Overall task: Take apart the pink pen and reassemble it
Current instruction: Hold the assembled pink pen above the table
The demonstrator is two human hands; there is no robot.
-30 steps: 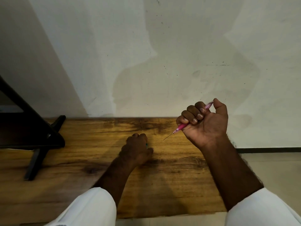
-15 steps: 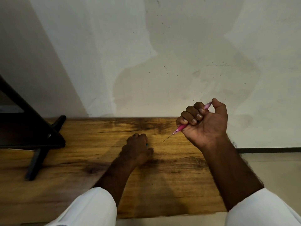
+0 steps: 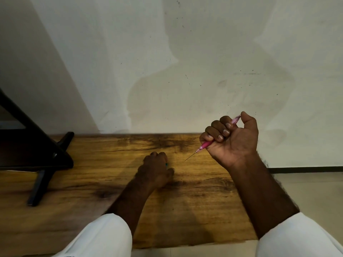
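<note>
My right hand [image 3: 234,140] is raised above the far right part of the wooden table [image 3: 185,210], fist closed around the pink pen [image 3: 205,145]. The pen slants down to the left; its thin tip sticks out below my fingers and its pale pink end shows by my thumb. My left hand [image 3: 155,170] rests knuckles-up on the table in the middle, fingers curled. A tiny green bit [image 3: 166,164] peeks out at its fingers; what it is cannot be told.
A black stand with angled legs [image 3: 42,164] occupies the table's left side. A white wall [image 3: 167,62] rises straight behind the table. Pale floor [image 3: 306,191] lies to the right of the table edge.
</note>
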